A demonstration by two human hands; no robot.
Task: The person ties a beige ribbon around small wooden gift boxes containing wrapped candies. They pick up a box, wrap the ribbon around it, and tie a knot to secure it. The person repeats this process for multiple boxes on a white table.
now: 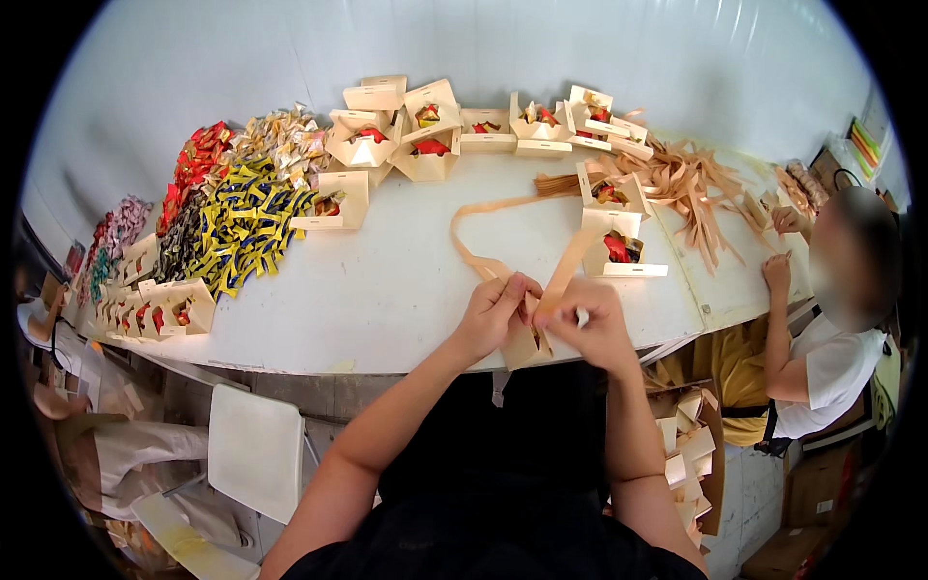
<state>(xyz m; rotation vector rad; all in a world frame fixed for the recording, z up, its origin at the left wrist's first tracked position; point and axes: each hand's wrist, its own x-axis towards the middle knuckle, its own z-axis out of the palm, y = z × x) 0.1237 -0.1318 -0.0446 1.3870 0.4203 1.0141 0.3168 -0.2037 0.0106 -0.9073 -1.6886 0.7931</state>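
Near the table's front edge, my left hand (494, 313) pinches a peach ribbon (562, 279) at the top of a small cream gift box (523, 349). My right hand (593, 326) holds the same ribbon just right of the box, its fingers curled. One length of the ribbon loops up and away to the left over the table; another rises between the hands. Just beyond my right hand stand open cream boxes (645, 270) with red and dark wrapped sweets inside. My fingers partly hide the top of the box.
Piles of wrapped sweets (243, 217) lie on the white table (406, 275) at left, open filled boxes (431, 156) along the back, loose ribbons (696, 188) at right. A co-worker (826, 355) sits at right, another person (58, 348) at far left. A white chair (255, 453) stands left; a carton (714, 464) of boxes, right.
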